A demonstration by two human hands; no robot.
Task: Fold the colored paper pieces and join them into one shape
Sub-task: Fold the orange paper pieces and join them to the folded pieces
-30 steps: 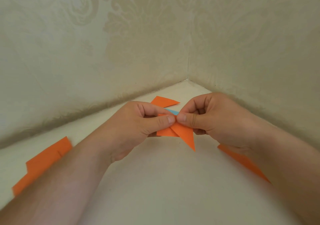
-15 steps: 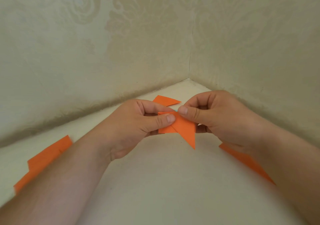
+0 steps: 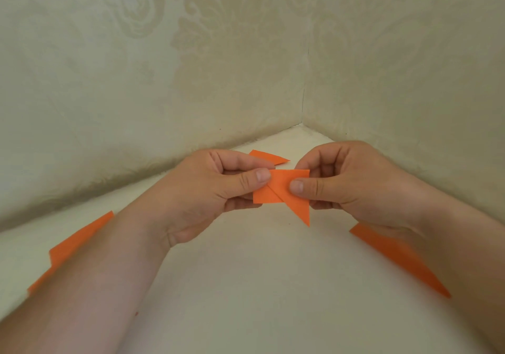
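- Folded orange strip (image 3: 72,247): lies flat on the pale surface (image 3: 246,285) at 8 o'clock from the work, partly hidden by the left forearm. Nothing touches it from above that can be seen.
- Left hand (image 3: 207,189): fingers curled, thumb pressed onto the upper-left corner of the orange assembly (image 3: 284,192), with the fingers behind it. It pinches that edge.
- Orange assembly: held in the air between both hands, clear of the surface. It shows a square body with 1 diagonal seam and 1 point hanging toward 5 o'clock.
- Orange point (image 3: 269,157): shows at 12 o'clock, behind the left fingers. Whether it belongs to the assembly or lies apart cannot be told.
- Right hand (image 3: 352,184): fingers curled, thumb flat on the right half of the square, with the fingers behind. It pinches the assembly.
- Second orange strip (image 3: 396,258): lies at 4 o'clock, partly under the right wrist.
- Step in hand, as judged: joining, with 1 flap being seated and flattened.
- Next move calls for: a steady left pinch while the right thumb creases along the seam, then pickup of 1 loose strip. Thin paper slips easily, so use light pressure.
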